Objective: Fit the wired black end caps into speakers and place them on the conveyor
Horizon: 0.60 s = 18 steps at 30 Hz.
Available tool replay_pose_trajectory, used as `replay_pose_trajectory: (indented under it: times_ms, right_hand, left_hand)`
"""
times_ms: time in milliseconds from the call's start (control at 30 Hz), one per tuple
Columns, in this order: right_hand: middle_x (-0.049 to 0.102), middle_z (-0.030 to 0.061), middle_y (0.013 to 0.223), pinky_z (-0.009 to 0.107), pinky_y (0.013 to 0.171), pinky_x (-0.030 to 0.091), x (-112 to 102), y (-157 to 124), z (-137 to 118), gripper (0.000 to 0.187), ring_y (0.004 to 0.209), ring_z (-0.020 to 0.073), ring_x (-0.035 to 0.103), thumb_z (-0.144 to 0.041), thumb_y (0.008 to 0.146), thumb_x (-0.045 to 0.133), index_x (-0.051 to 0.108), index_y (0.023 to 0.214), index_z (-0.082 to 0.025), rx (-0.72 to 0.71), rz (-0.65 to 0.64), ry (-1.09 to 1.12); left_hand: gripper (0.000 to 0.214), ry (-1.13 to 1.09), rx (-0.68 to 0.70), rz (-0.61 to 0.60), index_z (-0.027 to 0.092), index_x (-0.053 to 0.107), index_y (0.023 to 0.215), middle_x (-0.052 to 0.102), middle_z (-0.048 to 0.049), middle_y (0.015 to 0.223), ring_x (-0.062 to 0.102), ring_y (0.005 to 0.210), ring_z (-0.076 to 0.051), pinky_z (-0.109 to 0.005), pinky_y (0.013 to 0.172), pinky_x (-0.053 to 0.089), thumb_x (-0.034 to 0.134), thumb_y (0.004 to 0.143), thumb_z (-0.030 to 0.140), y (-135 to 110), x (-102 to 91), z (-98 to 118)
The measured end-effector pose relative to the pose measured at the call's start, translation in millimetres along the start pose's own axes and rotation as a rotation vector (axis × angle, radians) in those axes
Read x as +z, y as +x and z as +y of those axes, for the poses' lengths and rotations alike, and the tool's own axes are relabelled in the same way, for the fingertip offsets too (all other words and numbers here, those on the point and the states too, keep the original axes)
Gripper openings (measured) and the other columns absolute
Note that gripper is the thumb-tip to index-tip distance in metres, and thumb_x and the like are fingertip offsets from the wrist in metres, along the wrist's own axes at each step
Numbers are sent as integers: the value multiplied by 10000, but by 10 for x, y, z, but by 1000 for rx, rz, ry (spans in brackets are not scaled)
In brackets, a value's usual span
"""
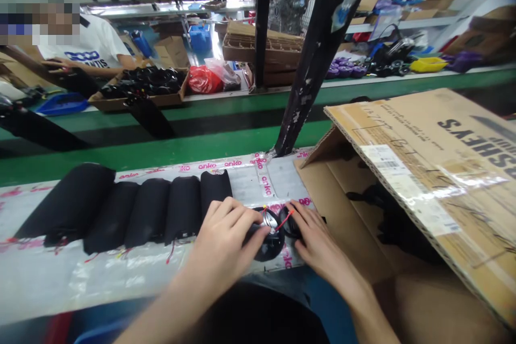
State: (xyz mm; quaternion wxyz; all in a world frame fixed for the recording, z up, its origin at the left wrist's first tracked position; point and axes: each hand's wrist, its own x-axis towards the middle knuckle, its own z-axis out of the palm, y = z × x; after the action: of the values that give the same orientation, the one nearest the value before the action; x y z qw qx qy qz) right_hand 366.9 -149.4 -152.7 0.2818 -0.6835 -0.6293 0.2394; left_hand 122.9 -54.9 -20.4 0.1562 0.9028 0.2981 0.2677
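My left hand (229,231) has its thumb and fingers pinched at the rim of a round black ear cup (268,249), which looks like part of a headphone. Inside this cup show a silver battery-like piece (269,220) and thin wires. A red wire (285,220) runs across to a second black ear cup (288,221). Around that one my right hand (316,234) curls its fingers, covering part of it. Left of my hands, several black fabric-covered pieces (147,212) lie side by side, with thin coloured wires at their near ends.
An open cardboard box (439,172) with black items inside stands at the right. Behind the bench, a slanted black post (302,75) rises before a green conveyor (201,142). Across it, a person (97,37) works near a carton of black parts (141,86).
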Motion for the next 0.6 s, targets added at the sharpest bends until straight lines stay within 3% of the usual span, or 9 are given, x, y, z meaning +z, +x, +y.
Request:
replay_pose_trajectory:
  times_ms: [133, 233, 300, 400, 467, 600]
  right_hand:
    - [641, 151, 1559, 583, 1216, 527, -125, 18, -36, 747, 1448, 343, 638, -196, 873, 683, 493, 1592, -263, 48, 54, 72]
    - [704, 155, 1472, 557, 1157, 575, -200, -28, -102, 812, 1348, 341, 712, -412, 915, 771, 424, 1633, -257, 144, 160, 299]
    - [749, 148, 1429, 568, 1153, 574, -194, -72, -190, 722, 1331, 355, 728, -543, 975, 692, 501, 1608, -254, 209, 230, 611]
    - [832, 155, 1289, 595, 1059, 634, -142, -124, -373, 666, 1226, 383, 790, -639, 1076, 394, 649, 1526, -218, 280, 233, 1015]
    - [842, 149, 1277, 594, 1004, 664, -122, -144, -488, 711, 1167, 382, 818, -632, 1094, 286, 647, 1549, -222, 273, 205, 1120]
    - [766, 97, 1459, 582, 1036, 660, -157, -190, -587, 623, 1274, 364, 780, -581, 1116, 305, 615, 1583, -311, 144, 218, 1164]
  left_hand:
    - [221, -57, -44, 117, 197, 687, 1046, 799, -50, 942, 701, 892, -249, -408, 804, 457, 778, 1013, 396, 26, 155, 66]
    - [183, -156, -49, 177, 215, 693, 1055, 815, -35, 937, 721, 874, -232, -401, 802, 478, 790, 1010, 363, 64, 228, 87]
    - [126, -216, -60, 183, 226, 703, 1034, 827, -27, 937, 741, 873, -225, -399, 809, 502, 780, 1016, 324, 90, 279, 99]
    - [50, -281, -77, 164, 232, 720, 991, 835, -19, 927, 763, 869, -215, -399, 835, 534, 755, 1019, 252, 122, 336, 110]
    - [47, -309, -93, 159, 233, 728, 972, 835, -13, 918, 761, 850, -208, -398, 840, 543, 750, 1012, 223, 132, 354, 111]
    - [66, -351, -122, 178, 240, 736, 954, 826, 3, 903, 752, 849, -198, -398, 853, 542, 757, 994, 193, 120, 355, 104]
